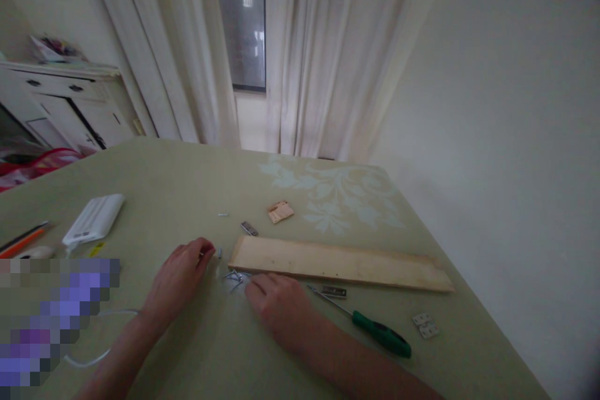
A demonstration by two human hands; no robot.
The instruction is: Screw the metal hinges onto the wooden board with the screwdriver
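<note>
Lying beside right hand (277, 301): screws (237, 277); cabinet (100, 105) contents unclear.

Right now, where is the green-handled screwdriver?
In the head view, the green-handled screwdriver lies on the table, right of the right hand, below the wooden board.

Slender, silvery metal fasteners (237, 277) lie loosely crossed in a small heap on the desk (182, 187) — right at the fingertips of the right hand (277, 300). One short, bright fastener (220, 254) sits apart from the heap — just beside the left hand's (187, 265) fingertips, its head too small to make out.
</note>
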